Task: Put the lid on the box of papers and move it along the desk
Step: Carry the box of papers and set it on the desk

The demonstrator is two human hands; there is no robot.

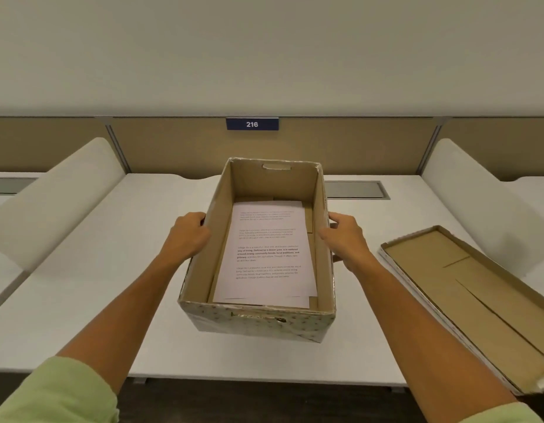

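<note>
Box (258, 319): sitting mid-table (81, 300), papers (267, 254) inside, unlidded. I'm clasping its sides, left hand (187, 236) and right hand (347, 236), grip seemingly closed. Lid (466, 300): lying upturned, right. Lidding, moving pending.

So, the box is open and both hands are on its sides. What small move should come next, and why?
Probably the right hand should let go of the box and reach for the lid. The box is open, with papers lying flat inside, and the lid lies upside down on the desk to the right, apart from the box. The left hand can steady the box.
</note>
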